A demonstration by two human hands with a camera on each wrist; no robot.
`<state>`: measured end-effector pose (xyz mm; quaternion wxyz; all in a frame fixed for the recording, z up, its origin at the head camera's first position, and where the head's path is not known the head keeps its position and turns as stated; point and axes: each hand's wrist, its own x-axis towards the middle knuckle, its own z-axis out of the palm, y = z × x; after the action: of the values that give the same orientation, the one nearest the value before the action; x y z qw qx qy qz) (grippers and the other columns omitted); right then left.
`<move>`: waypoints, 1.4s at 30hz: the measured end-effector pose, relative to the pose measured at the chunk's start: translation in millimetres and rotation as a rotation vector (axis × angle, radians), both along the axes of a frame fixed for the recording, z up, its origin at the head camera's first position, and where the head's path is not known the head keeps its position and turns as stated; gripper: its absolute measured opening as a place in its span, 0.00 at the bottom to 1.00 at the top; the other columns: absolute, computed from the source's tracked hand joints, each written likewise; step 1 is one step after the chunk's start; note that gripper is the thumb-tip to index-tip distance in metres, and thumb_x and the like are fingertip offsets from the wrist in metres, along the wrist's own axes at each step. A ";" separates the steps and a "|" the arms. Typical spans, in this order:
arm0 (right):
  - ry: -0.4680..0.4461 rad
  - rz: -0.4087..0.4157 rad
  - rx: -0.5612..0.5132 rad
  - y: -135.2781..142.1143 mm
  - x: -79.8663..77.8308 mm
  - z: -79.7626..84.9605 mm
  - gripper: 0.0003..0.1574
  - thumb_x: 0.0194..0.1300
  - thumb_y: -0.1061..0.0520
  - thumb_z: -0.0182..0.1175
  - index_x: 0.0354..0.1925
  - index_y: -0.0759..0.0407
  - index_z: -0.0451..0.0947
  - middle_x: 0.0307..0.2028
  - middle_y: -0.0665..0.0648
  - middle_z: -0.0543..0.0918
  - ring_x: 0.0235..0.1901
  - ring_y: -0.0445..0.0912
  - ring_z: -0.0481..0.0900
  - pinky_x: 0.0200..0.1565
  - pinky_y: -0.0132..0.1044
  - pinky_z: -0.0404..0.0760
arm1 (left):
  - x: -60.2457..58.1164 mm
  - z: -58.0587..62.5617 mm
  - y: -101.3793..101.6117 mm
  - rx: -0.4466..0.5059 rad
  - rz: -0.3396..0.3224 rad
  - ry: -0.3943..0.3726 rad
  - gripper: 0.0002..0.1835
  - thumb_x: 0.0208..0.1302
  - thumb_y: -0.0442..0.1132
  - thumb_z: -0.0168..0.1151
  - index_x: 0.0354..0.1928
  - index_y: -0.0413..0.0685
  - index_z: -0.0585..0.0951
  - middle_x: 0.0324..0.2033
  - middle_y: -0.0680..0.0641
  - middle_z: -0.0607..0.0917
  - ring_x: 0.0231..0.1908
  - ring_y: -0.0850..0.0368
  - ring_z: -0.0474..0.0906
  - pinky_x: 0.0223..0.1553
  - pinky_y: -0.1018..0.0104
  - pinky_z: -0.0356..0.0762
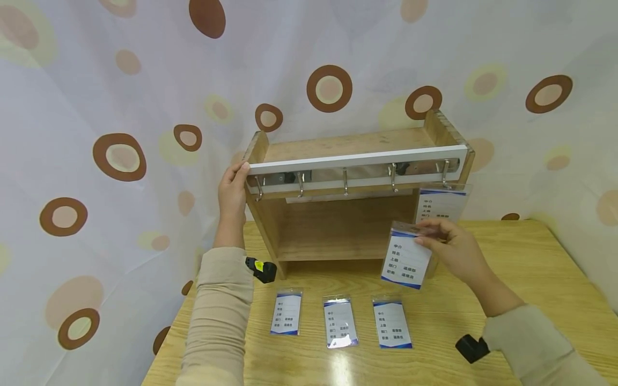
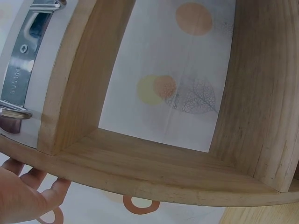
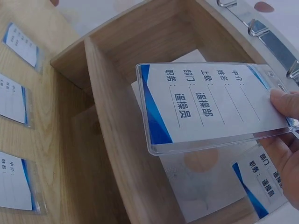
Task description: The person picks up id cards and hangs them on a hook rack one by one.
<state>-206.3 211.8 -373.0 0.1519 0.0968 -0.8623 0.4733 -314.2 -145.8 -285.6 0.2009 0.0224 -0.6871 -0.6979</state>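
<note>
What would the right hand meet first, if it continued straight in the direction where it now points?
Beyond the badge it pinches, the right hand points up and leftward in the head view, so the wooden shelf would probably come first, near the hook rail; depth is unclear.

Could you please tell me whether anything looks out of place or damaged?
Nothing stands out. Three badges lie face up and apart on the table, one badge hangs at the rightmost hook, and the right hand holds another badge by its top edge. The left hand grips the shelf. I see no spill or clear damage.
</note>
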 end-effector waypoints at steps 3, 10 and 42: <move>0.001 0.000 -0.010 -2.2 -2.4 5.7 0.18 0.56 0.57 0.58 0.45 0.63 0.72 0.35 0.59 0.78 0.28 0.36 0.73 0.26 0.27 0.73 | 0.4 0.2 0.1 -0.003 0.000 -0.003 0.19 0.59 0.45 0.54 0.47 0.40 0.74 0.47 0.49 0.74 0.51 0.62 0.63 0.53 0.67 0.56; 0.047 0.013 -0.077 -6.3 -7.7 15.0 0.16 0.54 0.59 0.59 0.43 0.63 0.72 0.30 0.44 0.77 0.28 0.37 0.73 0.26 0.25 0.72 | 1.5 0.3 0.7 -0.007 0.004 -0.006 0.19 0.59 0.46 0.54 0.47 0.40 0.74 0.47 0.49 0.73 0.51 0.62 0.63 0.53 0.67 0.55; 0.233 0.027 -0.282 -26.3 -35.0 42.1 0.15 0.52 0.69 0.58 0.41 0.71 0.73 0.28 0.42 0.76 0.26 0.36 0.70 0.24 0.23 0.67 | -0.9 -2.7 -0.3 -0.016 0.013 -0.005 0.19 0.59 0.46 0.53 0.48 0.40 0.74 0.47 0.49 0.74 0.51 0.61 0.64 0.53 0.66 0.56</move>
<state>-241.4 185.5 -330.9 0.2567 0.1402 -0.7626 0.5769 -315.1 -146.1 -288.2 0.2039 0.0267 -0.6930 -0.6910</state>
